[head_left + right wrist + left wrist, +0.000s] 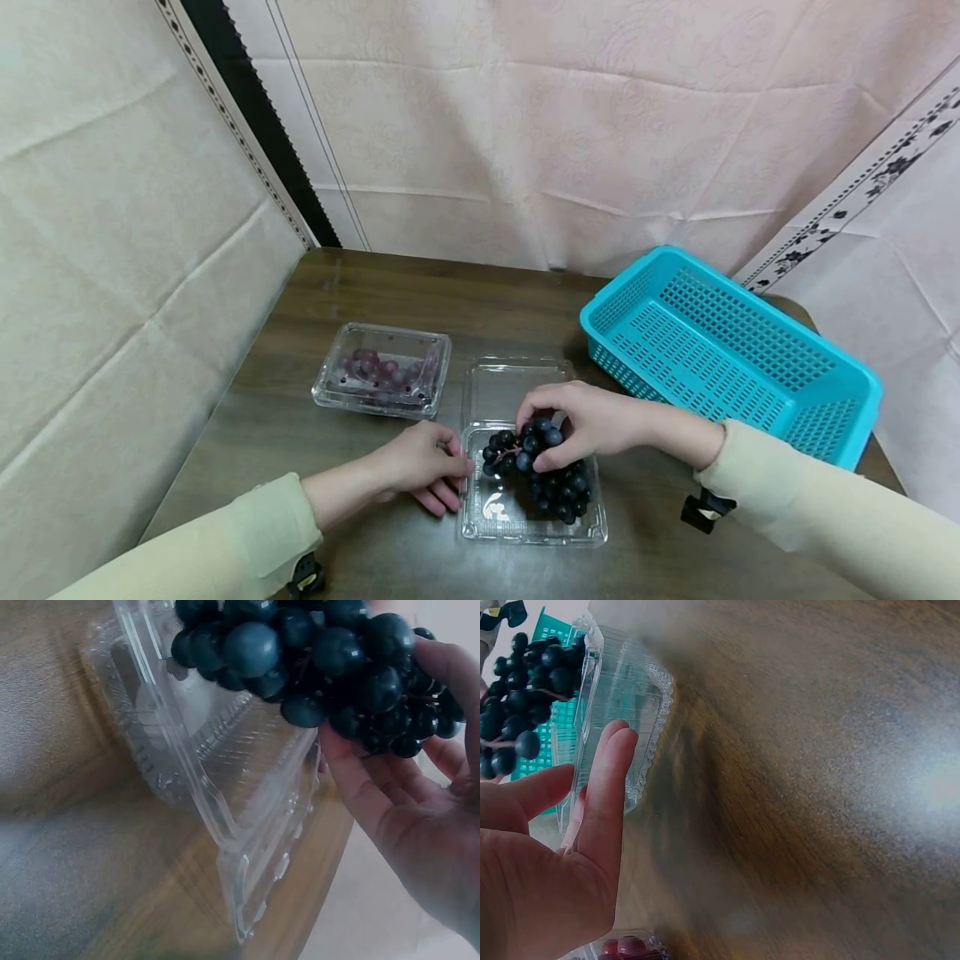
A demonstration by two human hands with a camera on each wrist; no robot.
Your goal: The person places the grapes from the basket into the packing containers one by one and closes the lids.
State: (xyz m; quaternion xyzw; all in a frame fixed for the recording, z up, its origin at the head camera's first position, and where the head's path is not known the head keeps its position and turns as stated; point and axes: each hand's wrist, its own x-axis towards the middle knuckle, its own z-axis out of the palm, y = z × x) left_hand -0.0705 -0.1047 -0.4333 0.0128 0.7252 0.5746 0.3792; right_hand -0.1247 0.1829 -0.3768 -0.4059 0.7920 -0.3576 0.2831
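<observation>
In the head view, a bunch of black grapes (558, 487) is in my right hand (588, 425), over the base of a clear plastic clamshell box (480, 529). The right wrist view has the thumb and fingers of my right hand (420, 802) around the dark grapes (300, 652). My left hand (420, 467) is at the box's left side. Seen from the left wrist, its fingers (607, 795) extend fairly straight along the outer wall, and the thumb tip is by the rim. The box's lid (517, 392) lies folded back behind the base.
A closed clear box (382, 400) with red grapes inside stands at the back left of the brown table (247, 467). To the back right is a blue perforated basket (660, 358). Cloth hangs behind and at both sides.
</observation>
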